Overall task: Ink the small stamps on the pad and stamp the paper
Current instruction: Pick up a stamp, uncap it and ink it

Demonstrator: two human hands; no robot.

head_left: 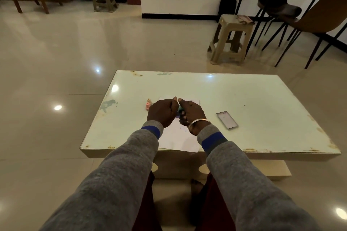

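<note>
As I sit with my arms held out, the white paper lies closest to me on the table, right at the near edge, and I can see a few faint marks on it. Just past it are my hands, pressed close together. My right hand has its fingers curled round a small green stamp, and a gold bangle sits on that wrist. My left hand has its fingers curled in too, with its thumb up beside my right thumb. I cannot tell if it holds the stamp as well or only leans on it. A dark purple bit peeps out under the stamp. It may be the ink pad, but most of it is hidden, so I am not sure. A little further, just left of my left hand, small pink stamps stand on the table. Off to the right, apart from the paper, lies a phone. Far behind the table a plastic stool stands on the shiny floor. I think I am getting the green stamp ready, and it is not pressed down yet. Next I would need to push its face into the ink, then press it flat on a bare spot of the paper, holding it straight so the picture does not smudge.
</note>
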